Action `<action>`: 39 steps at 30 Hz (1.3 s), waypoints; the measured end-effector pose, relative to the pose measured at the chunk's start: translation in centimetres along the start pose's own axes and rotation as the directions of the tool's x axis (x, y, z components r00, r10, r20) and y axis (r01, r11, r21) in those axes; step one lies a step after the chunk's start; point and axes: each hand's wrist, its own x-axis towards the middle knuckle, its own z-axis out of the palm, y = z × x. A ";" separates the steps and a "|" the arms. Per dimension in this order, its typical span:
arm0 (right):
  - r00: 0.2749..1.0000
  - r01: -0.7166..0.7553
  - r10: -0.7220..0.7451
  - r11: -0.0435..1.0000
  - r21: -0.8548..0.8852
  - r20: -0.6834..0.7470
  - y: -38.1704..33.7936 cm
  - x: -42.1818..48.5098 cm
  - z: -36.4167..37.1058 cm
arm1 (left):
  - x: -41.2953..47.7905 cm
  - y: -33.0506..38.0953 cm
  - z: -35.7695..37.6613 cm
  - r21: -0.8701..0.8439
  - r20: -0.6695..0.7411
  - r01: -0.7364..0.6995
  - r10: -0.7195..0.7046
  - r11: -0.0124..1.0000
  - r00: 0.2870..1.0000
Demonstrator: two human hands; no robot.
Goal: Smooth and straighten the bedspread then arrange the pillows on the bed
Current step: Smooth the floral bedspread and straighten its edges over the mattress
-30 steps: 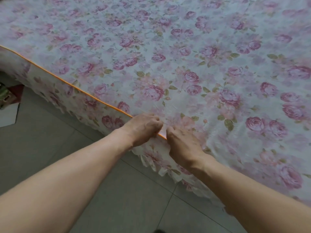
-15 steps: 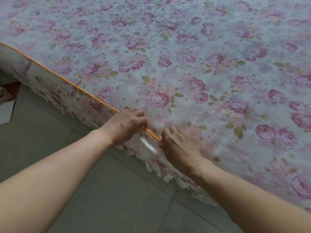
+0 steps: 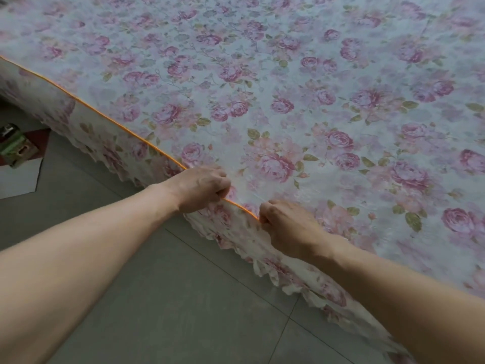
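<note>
Bedspread (image 3: pixel 288 101) flat over bed (image 3: pixel 47 101). Left hand (image 3: pixel 202 186) and right hand (image 3: pixel 288 228), touching a second ago, now apart along near edge. Fingers (image 3: pixel 221 189) of both curled tight on orange piping (image 3: pixel 118 122). Judgement: edge being tensioned; pillows out of view.

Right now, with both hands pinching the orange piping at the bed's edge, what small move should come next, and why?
Probably a gentle tug outward and slightly apart. The left hand and right hand both grip the bedspread at its orange piping, and faint creases show in the cloth just beyond them; tautening that stretch should flatten them.
</note>
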 end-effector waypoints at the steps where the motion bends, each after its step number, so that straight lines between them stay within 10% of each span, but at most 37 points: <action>1: 0.999 0.038 -0.038 0.999 0.001 -0.001 0.5 0.2 -0.1 | 0.0 -0.1 -0.1 -0.029 0.026 0.015 -0.014 0.999 1.000; 5: 0.968 0.091 -0.089 0.996 -0.003 -0.233 2.9 0.9 -0.2 | 0.7 0.4 -0.2 -0.298 0.006 0.095 -0.098 0.950 0.995; 13: 0.710 -0.666 0.663 0.742 0.079 -0.239 9.9 4.4 -1.4 | -1.7 -1.9 1.1 -0.263 -0.147 0.164 -0.207 0.951 0.967; 18: 0.980 -0.124 0.114 0.991 -0.049 -0.160 -2.1 10.8 2.7 | -2.9 -6.9 0.8 -0.192 -0.266 0.419 -0.458 0.887 0.848; 23: 0.966 0.256 -0.253 0.963 -0.080 0.047 -6.2 15.8 2.8 | -2.4 -11.9 -0.8 -0.050 -0.225 0.487 -0.485 0.872 0.845; 33: 0.967 0.254 -0.255 0.941 0.223 -0.023 -3.4 21.6 -2.1 | -0.5 -16.6 -4.4 0.228 0.291 0.225 -0.287 0.947 0.913; 39: 0.953 0.294 -0.293 0.956 -0.004 0.070 -5.4 24.2 -0.8 | -1.4 -18.2 -3.4 0.054 0.150 0.102 -0.109 0.993 0.983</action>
